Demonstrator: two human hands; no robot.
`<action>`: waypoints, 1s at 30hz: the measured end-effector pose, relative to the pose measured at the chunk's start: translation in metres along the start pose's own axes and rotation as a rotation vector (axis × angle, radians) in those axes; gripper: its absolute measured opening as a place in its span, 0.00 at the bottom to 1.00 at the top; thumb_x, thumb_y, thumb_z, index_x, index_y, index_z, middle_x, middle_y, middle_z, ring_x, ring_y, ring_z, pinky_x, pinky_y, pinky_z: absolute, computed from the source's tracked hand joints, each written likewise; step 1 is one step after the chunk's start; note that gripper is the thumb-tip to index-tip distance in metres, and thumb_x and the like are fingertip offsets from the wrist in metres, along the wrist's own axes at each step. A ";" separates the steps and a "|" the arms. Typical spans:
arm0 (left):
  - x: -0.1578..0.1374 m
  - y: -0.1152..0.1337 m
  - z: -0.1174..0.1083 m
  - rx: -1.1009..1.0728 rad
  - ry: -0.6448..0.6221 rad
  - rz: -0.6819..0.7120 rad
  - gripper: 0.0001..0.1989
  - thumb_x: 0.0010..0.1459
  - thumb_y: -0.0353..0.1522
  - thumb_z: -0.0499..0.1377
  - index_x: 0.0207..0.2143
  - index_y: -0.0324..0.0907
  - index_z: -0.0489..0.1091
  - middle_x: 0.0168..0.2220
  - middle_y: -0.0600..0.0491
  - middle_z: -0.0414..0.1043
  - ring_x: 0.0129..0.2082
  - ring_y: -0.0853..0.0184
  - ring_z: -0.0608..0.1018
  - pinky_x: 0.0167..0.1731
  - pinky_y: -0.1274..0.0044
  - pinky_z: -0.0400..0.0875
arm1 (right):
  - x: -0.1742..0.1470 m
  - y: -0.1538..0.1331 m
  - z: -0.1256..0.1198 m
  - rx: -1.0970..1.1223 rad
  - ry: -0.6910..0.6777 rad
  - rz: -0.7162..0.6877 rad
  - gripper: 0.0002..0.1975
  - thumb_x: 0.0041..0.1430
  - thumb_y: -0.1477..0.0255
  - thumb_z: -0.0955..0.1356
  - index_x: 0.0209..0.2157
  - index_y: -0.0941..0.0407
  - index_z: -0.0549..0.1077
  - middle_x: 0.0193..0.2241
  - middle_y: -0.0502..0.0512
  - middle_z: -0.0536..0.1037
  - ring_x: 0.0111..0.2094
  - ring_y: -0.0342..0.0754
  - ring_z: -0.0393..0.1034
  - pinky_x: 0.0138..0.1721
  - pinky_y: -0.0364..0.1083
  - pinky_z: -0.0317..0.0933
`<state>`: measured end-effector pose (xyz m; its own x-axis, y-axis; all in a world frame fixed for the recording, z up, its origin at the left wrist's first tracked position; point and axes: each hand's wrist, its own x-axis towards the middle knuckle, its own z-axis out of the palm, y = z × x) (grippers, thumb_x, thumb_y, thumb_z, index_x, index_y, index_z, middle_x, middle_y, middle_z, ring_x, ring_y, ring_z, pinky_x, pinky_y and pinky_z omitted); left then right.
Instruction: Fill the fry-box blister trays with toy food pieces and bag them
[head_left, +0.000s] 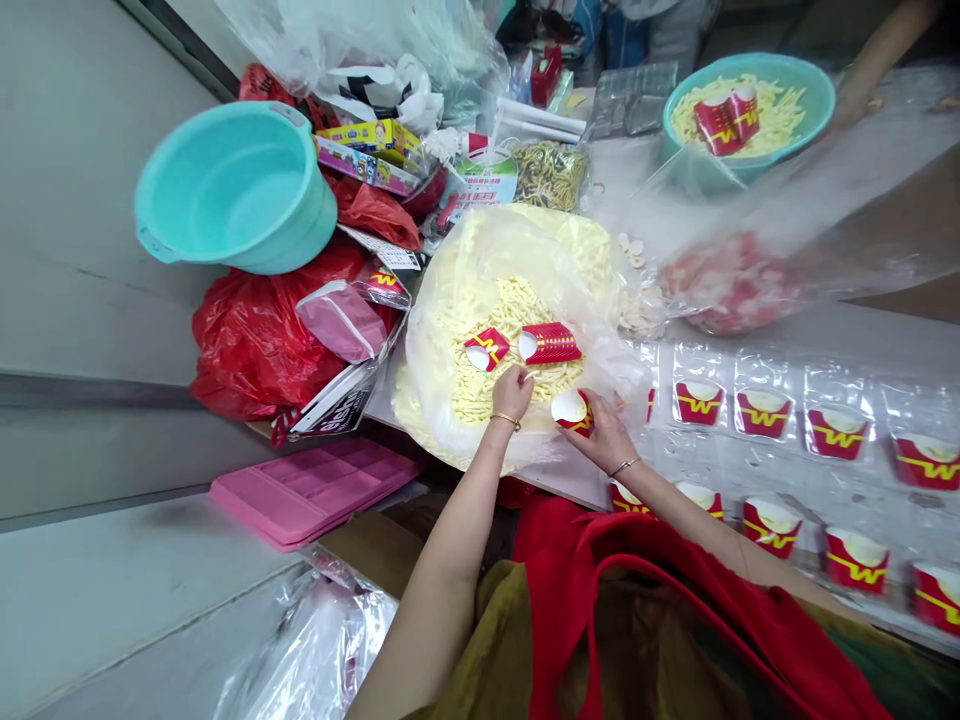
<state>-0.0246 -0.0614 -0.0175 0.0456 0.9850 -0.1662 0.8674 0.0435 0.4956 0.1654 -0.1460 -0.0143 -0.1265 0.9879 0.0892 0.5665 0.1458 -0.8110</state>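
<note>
My right hand [609,432] grips a small red fry box [573,410] with a yellow zigzag mark, its white opening tilted towards the left. Over the heap of pale, fry-shaped sticks [480,395] is my left hand [514,392], fingers curled together; whatever they hold is hidden. The sticks lie in a large opened clear plastic bag [435,290]. On the heap, just beyond my left hand, rest a single red fry box [487,349] and a nested stack of red fry boxes [551,343].
Clear packs with red fry boxes [763,412] line the right of the table. Beyond lies a bag of pink-and-white pieces [731,280]. A co-worker's arm [877,70] is near a teal bowl [825,95]. Leftward are a teal basin [225,190], red bag [255,340] and pink trays [315,490].
</note>
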 end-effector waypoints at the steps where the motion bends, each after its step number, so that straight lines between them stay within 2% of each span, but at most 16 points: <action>1: 0.000 0.001 0.001 0.004 -0.006 0.017 0.05 0.59 0.31 0.53 0.35 0.40 0.67 0.31 0.53 0.69 0.31 0.69 0.71 0.33 0.77 0.62 | 0.000 -0.001 0.000 0.001 0.000 0.001 0.34 0.54 0.59 0.70 0.57 0.59 0.58 0.48 0.65 0.69 0.49 0.59 0.65 0.51 0.58 0.62; 8: 0.006 0.015 0.008 0.082 -0.070 0.081 0.04 0.57 0.29 0.56 0.34 0.42 0.70 0.39 0.48 0.70 0.43 0.61 0.71 0.43 0.70 0.60 | -0.007 -0.001 -0.006 -0.012 0.003 0.007 0.34 0.54 0.58 0.69 0.57 0.58 0.57 0.49 0.66 0.68 0.50 0.60 0.65 0.51 0.60 0.61; 13: -0.001 0.015 0.006 0.092 -0.077 0.058 0.05 0.59 0.30 0.55 0.37 0.42 0.69 0.41 0.47 0.69 0.45 0.60 0.70 0.44 0.70 0.60 | -0.010 0.001 -0.007 -0.024 0.018 -0.003 0.33 0.54 0.58 0.68 0.56 0.59 0.57 0.49 0.66 0.69 0.51 0.62 0.64 0.53 0.63 0.58; 18: -0.004 0.019 0.007 0.006 -0.067 0.065 0.02 0.55 0.30 0.59 0.32 0.42 0.70 0.38 0.49 0.69 0.44 0.61 0.70 0.46 0.70 0.59 | -0.012 0.002 -0.006 -0.023 0.021 -0.015 0.34 0.53 0.57 0.69 0.56 0.58 0.57 0.48 0.66 0.69 0.50 0.61 0.65 0.53 0.63 0.58; 24: -0.009 0.020 -0.017 -0.200 0.069 -0.013 0.07 0.60 0.32 0.54 0.30 0.39 0.68 0.33 0.51 0.67 0.37 0.66 0.70 0.39 0.75 0.62 | -0.015 -0.001 -0.009 -0.020 0.042 -0.032 0.34 0.53 0.58 0.69 0.56 0.58 0.57 0.48 0.67 0.69 0.50 0.62 0.65 0.52 0.63 0.59; 28: -0.027 0.039 -0.039 -0.367 0.007 0.021 0.11 0.61 0.35 0.52 0.28 0.39 0.66 0.26 0.55 0.67 0.28 0.71 0.69 0.30 0.79 0.63 | -0.012 -0.014 -0.008 -0.007 0.073 -0.040 0.33 0.53 0.60 0.69 0.57 0.58 0.57 0.48 0.66 0.69 0.50 0.61 0.65 0.50 0.62 0.61; 30: -0.043 0.056 -0.049 -0.399 -0.056 0.097 0.09 0.59 0.36 0.55 0.30 0.40 0.68 0.28 0.55 0.69 0.29 0.70 0.71 0.30 0.79 0.64 | -0.011 -0.024 -0.008 0.009 0.084 -0.050 0.33 0.53 0.62 0.70 0.57 0.58 0.57 0.49 0.66 0.68 0.50 0.61 0.64 0.50 0.61 0.62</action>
<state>-0.0020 -0.0931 0.0595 0.1544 0.9775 -0.1435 0.5980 0.0232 0.8011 0.1597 -0.1601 0.0085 -0.0851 0.9804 0.1778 0.5536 0.1949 -0.8096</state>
